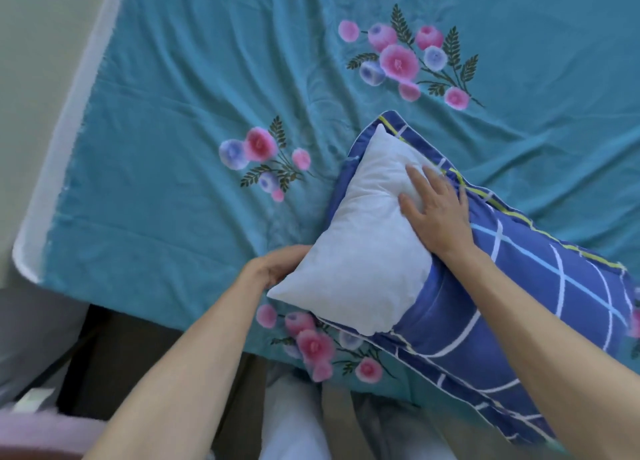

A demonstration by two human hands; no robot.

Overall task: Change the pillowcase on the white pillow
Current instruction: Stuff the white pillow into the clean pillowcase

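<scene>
- Across the bed (173,89), spread wide: a teal sheet, creased, printed with sprays of pink and lilac flowers (401,57); white edging along its left border.
- Lying at the near right of the bed, slanting from upper left to lower right: a blue pillowcase (502,303) checked with white and pale-blue lines, trimmed with a yellow-green stripe along its flange.
- Sticking halfway out of the open end of that pillowcase: the white pillow (360,251), upper-left half bare, lower-right half hidden inside the blue cloth.
- Laid flat on the pillow's upper right edge, at the mouth of the case: right hand (433,210), fingers straight and spread, pressing on white fabric and touching the blue.
- Curled at the pillow's near-left corner: left hand (277,265), fingers tucked under the corner and out of sight, apparently gripping the pillow there.
- Below the bed's near edge: dark floor, blurred pale cloth, and a pinkish blur at the bottom left corner, too soft to identify.
</scene>
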